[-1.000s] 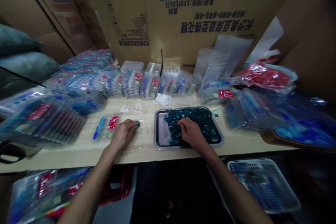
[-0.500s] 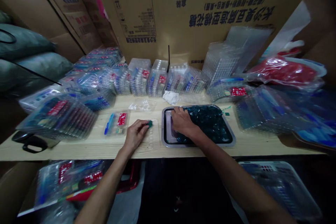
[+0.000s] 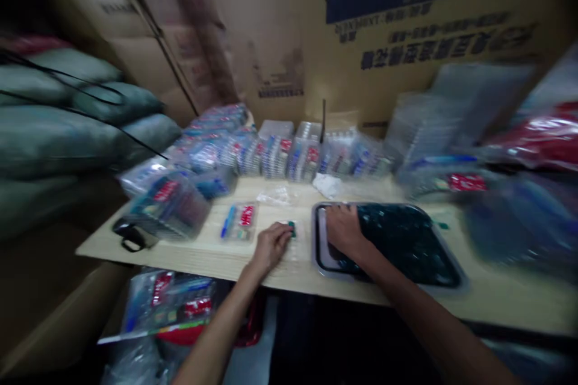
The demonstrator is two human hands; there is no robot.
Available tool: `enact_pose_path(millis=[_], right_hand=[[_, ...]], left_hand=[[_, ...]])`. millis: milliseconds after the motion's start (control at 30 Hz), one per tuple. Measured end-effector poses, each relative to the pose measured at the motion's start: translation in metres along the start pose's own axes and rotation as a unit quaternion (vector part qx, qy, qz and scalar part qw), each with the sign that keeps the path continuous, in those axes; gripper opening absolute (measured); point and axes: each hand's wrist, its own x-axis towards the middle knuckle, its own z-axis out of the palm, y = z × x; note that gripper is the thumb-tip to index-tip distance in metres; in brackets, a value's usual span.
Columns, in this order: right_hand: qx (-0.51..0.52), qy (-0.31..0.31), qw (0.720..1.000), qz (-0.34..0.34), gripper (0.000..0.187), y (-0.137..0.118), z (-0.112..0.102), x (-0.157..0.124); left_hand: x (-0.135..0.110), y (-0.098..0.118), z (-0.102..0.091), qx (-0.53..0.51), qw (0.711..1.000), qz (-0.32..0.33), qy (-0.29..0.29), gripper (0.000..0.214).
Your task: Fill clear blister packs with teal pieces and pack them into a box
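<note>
My left hand rests on the wooden table, its fingers pinched on a small teal piece over a clear plastic pack lying flat. My right hand lies palm down at the left end of a metal tray that holds a heap of small dark teal pieces; its fingers are curled into the heap and what they hold is hidden. The picture is smeared by head motion.
A filled blister pack with a blue pen and red label lies left of my left hand. Rows of packed blisters line the back, stacks sit at the left. Cardboard boxes stand behind. Grey sacks at far left.
The camera has swung left, so the table and tray shifted right in view. My right hand slid from the heap's middle to the tray's left end. My left hand kept its pinch.
</note>
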Motion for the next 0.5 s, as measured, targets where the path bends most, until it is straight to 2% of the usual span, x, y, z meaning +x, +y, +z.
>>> enact_pose_path(millis=[67, 167, 267, 333, 433, 500], right_hand=[[-0.004, 0.011, 1.000, 0.006, 0.026, 0.002, 0.005, -0.002], [-0.011, 0.023, 1.000, 0.011, 0.030, 0.007, 0.015, 0.000], [-0.015, 0.038, 0.999, -0.001, 0.033, 0.009, 0.017, -0.002], [0.004, 0.052, 0.999, -0.015, 0.038, 0.005, 0.016, -0.006], [0.146, 0.066, 0.987, -0.031, 0.042, -0.012, 0.019, -0.011], [0.296, 0.040, 0.953, -0.038, 0.046, -0.025, 0.026, -0.011]], left_hand=[[-0.004, 0.002, 0.001, -0.002, 0.999, -0.002, 0.039, 0.023], [-0.005, -0.003, 0.001, -0.009, 0.999, -0.012, 0.047, 0.026], [-0.002, -0.001, -0.001, -0.063, 0.991, -0.083, 0.081, 0.023], [0.000, 0.007, -0.001, -0.130, 0.975, -0.144, 0.110, 0.024], [0.004, 0.027, 0.004, -0.264, 0.930, -0.219, 0.131, 0.037], [0.005, 0.040, 0.014, -0.319, 0.904, -0.242, 0.147, 0.049]])
